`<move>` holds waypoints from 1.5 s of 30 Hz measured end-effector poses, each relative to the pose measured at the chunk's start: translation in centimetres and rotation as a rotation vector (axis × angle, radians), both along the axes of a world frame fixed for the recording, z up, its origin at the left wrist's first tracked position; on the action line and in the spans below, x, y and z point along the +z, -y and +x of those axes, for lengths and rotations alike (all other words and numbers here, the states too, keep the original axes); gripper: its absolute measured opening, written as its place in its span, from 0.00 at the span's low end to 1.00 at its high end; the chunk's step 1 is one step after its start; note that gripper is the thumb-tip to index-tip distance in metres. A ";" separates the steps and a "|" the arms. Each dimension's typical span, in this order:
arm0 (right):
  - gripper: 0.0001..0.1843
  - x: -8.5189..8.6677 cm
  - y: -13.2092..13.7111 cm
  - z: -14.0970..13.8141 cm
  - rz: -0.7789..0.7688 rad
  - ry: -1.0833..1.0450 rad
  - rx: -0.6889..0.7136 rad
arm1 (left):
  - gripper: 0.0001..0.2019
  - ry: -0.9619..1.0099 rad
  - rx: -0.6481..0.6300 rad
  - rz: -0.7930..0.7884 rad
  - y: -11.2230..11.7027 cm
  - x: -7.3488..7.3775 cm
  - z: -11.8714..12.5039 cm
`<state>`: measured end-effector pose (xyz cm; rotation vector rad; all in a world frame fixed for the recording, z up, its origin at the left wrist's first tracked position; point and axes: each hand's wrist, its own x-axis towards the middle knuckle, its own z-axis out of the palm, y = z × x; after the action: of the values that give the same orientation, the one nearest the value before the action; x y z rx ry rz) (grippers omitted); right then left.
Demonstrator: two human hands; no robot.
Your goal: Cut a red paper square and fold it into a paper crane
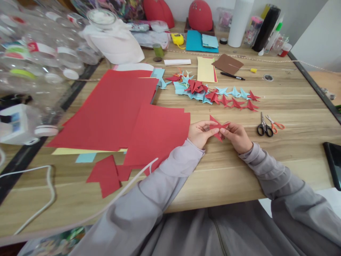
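Observation:
Between my two hands is a small folded red paper piece (218, 126) with pointed tips, like the folded paper cranes behind it. My left hand (201, 133) pinches its left side between thumb and fingers. From the right, the fingers of my right hand (235, 136) close on its other side. Beyond my hands, finished-looking red paper cranes (236, 103) and blue paper cranes (234, 92) lie in rows and a heap. Large red paper sheets (114, 106) lie left of my left hand.
Black-handled scissors (263, 127) and orange-handled scissors (275, 123) lie right of my hands. Red paper scraps (108, 174) and a white cable (49, 185) are at the left front. Plastic bottles (42, 53) crowd the left side. A phone (334, 161) rests at the right edge.

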<state>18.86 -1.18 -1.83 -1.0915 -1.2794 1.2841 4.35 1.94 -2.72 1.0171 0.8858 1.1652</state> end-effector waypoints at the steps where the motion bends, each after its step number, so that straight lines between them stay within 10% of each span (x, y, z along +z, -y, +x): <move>1: 0.18 0.0 0.0 0.0 -0.010 -0.011 0.002 | 0.15 0.039 -0.022 -0.023 -0.1 -0.1 0.0; 20: 0.17 0.0 0.1 -0.2 -0.039 -0.035 -0.047 | 0.09 -0.176 0.081 0.142 0.5 0.8 -0.1; 45: 0.15 -0.4 0.0 -0.3 -0.020 -0.062 -0.075 | 0.10 0.038 -0.002 0.066 0.1 -0.2 0.0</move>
<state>18.58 -1.20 -2.23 -1.0959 -1.1714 1.2671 4.40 1.83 -2.88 1.0452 0.8206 1.2152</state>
